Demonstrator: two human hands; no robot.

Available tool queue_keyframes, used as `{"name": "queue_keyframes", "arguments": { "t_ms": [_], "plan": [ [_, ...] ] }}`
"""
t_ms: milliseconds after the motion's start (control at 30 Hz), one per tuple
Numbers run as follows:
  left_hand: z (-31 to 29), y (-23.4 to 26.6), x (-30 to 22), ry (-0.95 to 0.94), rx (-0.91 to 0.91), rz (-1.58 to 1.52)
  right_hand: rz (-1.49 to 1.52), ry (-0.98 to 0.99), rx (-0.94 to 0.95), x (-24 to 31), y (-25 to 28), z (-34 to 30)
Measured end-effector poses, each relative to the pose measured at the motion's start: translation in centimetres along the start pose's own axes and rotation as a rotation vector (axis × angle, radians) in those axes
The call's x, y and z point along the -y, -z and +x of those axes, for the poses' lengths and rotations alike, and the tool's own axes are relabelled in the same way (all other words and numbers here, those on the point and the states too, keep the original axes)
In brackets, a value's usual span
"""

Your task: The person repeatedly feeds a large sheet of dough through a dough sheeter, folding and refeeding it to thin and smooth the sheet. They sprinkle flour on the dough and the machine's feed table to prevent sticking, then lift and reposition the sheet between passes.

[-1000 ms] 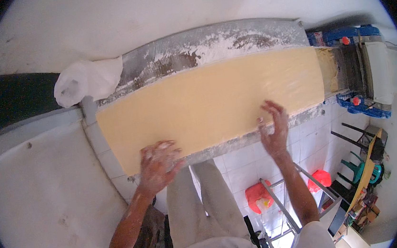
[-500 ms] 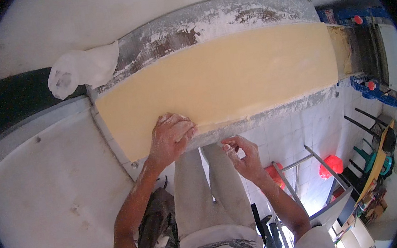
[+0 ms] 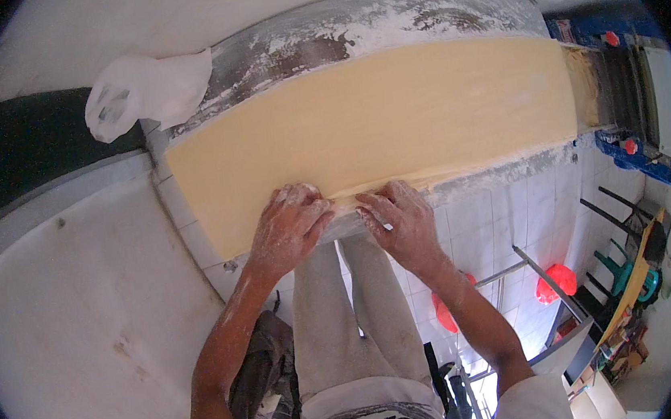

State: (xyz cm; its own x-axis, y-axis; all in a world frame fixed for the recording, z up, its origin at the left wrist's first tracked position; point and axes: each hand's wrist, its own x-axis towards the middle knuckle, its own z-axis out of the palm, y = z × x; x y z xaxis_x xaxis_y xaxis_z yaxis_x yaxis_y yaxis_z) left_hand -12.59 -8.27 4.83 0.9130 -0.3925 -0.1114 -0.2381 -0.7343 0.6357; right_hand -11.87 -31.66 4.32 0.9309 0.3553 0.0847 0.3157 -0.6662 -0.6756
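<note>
A wide, thin sheet of pale yellow dough (image 3: 391,115) lies flat along a long floured metal table (image 3: 493,168). At its near edge, my left hand (image 3: 292,222) is closed with curled fingertips on the dough's border. Just to the right, my right hand (image 3: 401,223) pinches the same edge between thumb and fingers. Between the two hands the border looks slightly raised or folded. White flour coats both hands. My palms cover part of the table's front edge.
A white plastic bag (image 3: 139,95) rests at the table's far left corner. On the right end stands a machine with blue side frames (image 3: 641,156) and red knobs. A metal frame (image 3: 535,267), red round objects (image 3: 555,283) and chairs stand right of me. A wall rises behind the table.
My right hand has moved up from in front of the table to the dough's near edge and pinches it. My left hand stays at the edge, its fingers shifted slightly.
</note>
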Motion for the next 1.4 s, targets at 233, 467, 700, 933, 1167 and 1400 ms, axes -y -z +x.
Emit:
{"name": "queue_keyframes", "arguments": {
  "t_ms": [233, 467, 700, 933, 1167, 1400],
  "plan": [
    [-0.5, -0.5, 1.0, -0.022, -0.123, -0.128, 0.802, -0.627, 0.329, 2.1, -1.1, -1.7],
    [-1.4, -0.1, 1.1, 0.089, -0.092, -0.327, 1.501, -0.940, -0.089, 6.3, -5.3, -1.1],
    [-6.3, 2.0, 2.8, 0.474, -0.710, -0.172, 1.201, -1.116, -0.346, 8.0, -7.2, 0.5],
    [-10.7, 3.2, 4.2, 0.898, -0.649, -0.188, 0.873, -0.966, -0.424, 8.2, -7.3, 0.2],
    [-11.1, 3.0, 5.1, 0.906, -0.690, -0.215, 1.231, -0.984, -0.549, 8.2, -8.1, -0.5],
    [-11.7, 4.0, 4.6, 0.961, -0.540, -0.197, 0.943, -1.022, -0.224, 6.6, -6.6, -1.9]
  ]
}}
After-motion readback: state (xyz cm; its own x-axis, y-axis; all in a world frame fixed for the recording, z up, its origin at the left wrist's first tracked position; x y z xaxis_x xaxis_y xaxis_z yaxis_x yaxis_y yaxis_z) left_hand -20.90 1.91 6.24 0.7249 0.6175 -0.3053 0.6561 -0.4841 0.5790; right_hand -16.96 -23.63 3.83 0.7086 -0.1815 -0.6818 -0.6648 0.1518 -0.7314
